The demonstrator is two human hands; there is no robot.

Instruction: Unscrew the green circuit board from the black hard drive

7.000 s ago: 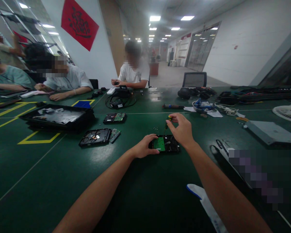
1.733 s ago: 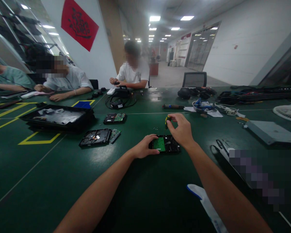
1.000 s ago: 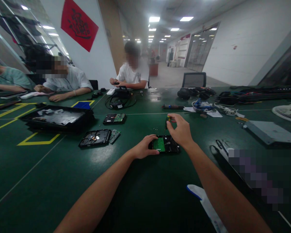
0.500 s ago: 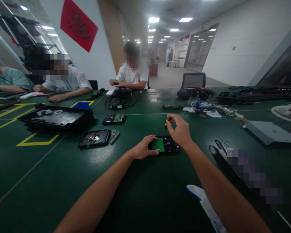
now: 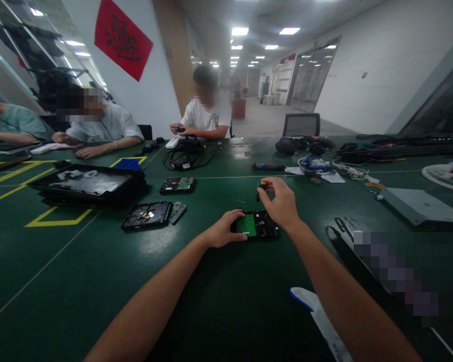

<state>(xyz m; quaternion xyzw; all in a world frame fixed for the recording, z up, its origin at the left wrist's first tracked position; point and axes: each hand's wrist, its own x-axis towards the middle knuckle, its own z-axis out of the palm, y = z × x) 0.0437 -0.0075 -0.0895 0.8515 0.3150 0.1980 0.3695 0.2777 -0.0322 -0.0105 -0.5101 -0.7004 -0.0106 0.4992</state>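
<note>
Three hard drives [image 5: 263, 229] on green table [image 5: 79, 281], bright corridor [image 5: 256, 118]

The small screwdriver with the black-and-yellow handle [image 5: 259, 191] has turned between the fingertips of the right hand [image 5: 283, 206]: its yellow marking, which lay on the left side of the handle 1.7 s ago, now shows only at the top, under thumb and forefinger. The fingers, spread loosely a second ago, have closed again into a pinch on the handle's tip. At the far left, the standing person with a raised arm, seen seven seconds ago, has gone from view
</note>
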